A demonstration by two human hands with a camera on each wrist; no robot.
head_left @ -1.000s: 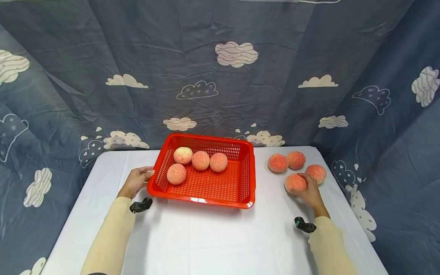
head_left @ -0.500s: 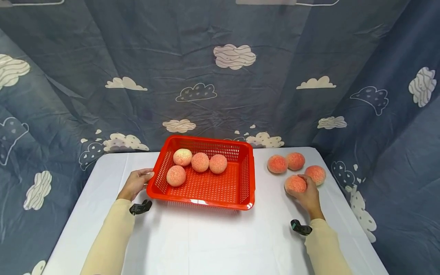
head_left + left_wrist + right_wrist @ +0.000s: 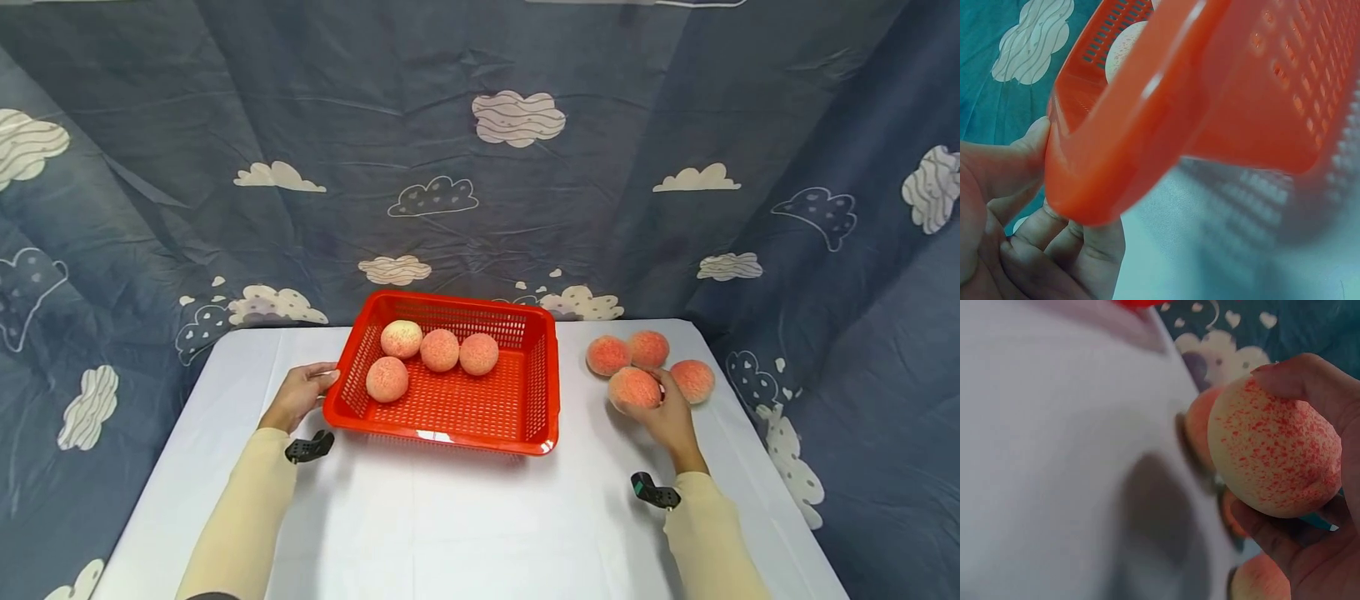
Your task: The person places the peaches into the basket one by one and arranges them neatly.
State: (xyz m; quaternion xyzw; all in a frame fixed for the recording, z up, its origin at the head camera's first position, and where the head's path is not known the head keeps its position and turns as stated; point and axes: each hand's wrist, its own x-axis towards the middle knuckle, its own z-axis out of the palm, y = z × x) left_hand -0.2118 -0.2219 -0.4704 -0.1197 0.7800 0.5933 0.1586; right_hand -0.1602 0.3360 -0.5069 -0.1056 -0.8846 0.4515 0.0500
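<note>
In the head view my left hand (image 3: 296,398) grips the left edge of a red plastic basket (image 3: 442,438). The left wrist view shows the thumb against the basket's rim (image 3: 1129,131) and the fingers curled beneath it. Several peaches, one of them paler (image 3: 401,339), lie in the basket's left and middle part. On the right side my right hand (image 3: 672,423) holds a pinkish peach (image 3: 633,389) between thumb and fingers. Up close, this peach (image 3: 1275,450) is cream with red speckles and hangs above its shadow on the cloth.
Three more peaches lie on the table's right side: two touching at the back (image 3: 608,356) and one farther right (image 3: 692,382). A white cloth (image 3: 480,525) covers the table. Behind and beside it hangs a dark blue curtain (image 3: 585,225) with cloud prints.
The right hand has raised the peach off the table and shifted it slightly left, away from the rightmost peach. The left hand and basket stay put.
</note>
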